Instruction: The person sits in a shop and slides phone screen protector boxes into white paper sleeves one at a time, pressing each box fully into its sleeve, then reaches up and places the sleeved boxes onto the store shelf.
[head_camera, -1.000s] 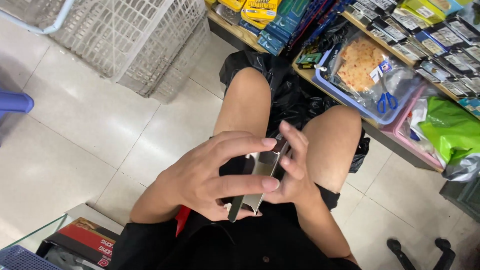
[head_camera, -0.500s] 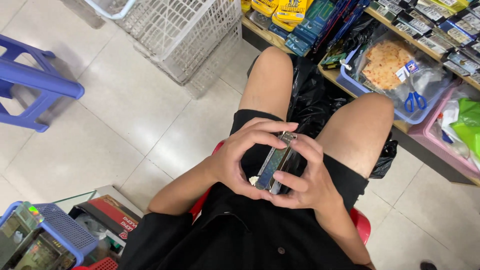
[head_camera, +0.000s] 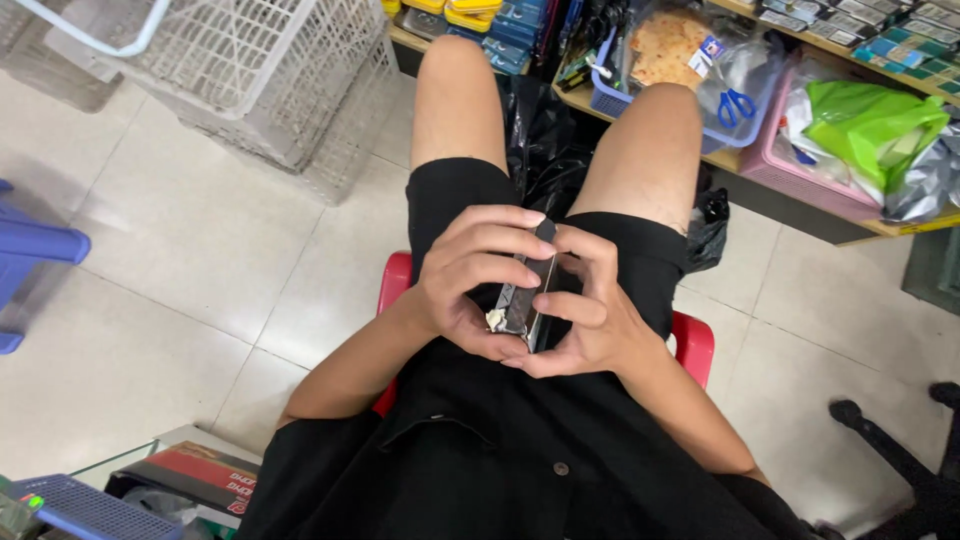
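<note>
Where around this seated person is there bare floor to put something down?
Bare tile floor lies between the white baskets, the blue stool and the red seat. The shelf ahead is crowded. Both hands, left hand and right hand, hold a dark flat packet.

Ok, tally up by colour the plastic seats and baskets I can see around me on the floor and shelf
Red stool: 1
Blue stool: 1
White mesh laundry baskets: 2
Blue basket: 1
Pink basket: 1
Total: 6
</note>
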